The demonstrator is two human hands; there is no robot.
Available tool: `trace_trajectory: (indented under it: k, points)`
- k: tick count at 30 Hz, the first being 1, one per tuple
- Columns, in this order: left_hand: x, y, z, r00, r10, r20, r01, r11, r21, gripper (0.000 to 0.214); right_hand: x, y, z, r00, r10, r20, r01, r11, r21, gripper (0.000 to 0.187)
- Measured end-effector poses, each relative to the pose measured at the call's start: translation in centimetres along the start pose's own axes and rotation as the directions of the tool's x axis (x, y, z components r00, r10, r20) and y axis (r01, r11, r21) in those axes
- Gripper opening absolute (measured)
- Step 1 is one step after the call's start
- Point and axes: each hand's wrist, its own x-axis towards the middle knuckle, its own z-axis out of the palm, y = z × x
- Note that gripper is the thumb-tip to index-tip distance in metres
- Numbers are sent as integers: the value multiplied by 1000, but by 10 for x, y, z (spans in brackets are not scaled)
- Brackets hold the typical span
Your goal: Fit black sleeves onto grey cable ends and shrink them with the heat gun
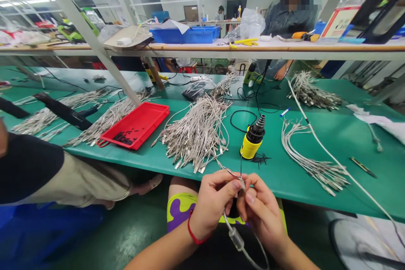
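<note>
Bottom centre now: left hand and right hand pinch together on a thin grey cable; any slackened grip could drop it.

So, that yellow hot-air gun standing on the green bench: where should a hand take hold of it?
Probably round the yellow body, from the near side. It stands upright, and that part is widest; the ribbed black nozzle on top is narrower, best left alone.

Factory workshop: green workbench, heaped cables.
</note>
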Motion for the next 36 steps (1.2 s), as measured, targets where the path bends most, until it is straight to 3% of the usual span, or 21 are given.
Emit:
trace_trajectory:
  k: [7,13,21,25,28,30,33,36]
  points:
    - [-5,12,7,995,-84,51,91,984,-154,31,2,5,-3,999,29,44,-32,998,56,26]
    - [-2,13,5,994,-66,89,84,972,-217,21,4,13,-11,1000,-22,2,22,999,36,25]
    - [1,16,-4,992,18,125,2,988,-158,15,1,2,-14,999,-15,46,21,990,-140,18]
    - [2,18,-6,992,15,124,2,991,-132,19,-3,9,-23,993,-114,25,116,954,-275,16]
    - [2,16,-8,990,5,141,14,990,-138,16,-4,11,-26,967,-252,22,232,847,-479,7]
    - [2,16,-9,990,25,141,-5,990,-139,11,-4,7,-26,929,-363,73,328,715,-618,5]
    - [1,19,-10,993,76,92,-71,995,-64,6,-2,-3,-22,829,-516,214,474,447,-759,23]
    - [1,28,-10,986,156,58,-163,978,132,6,2,-10,-19,704,-615,356,562,175,-808,31]
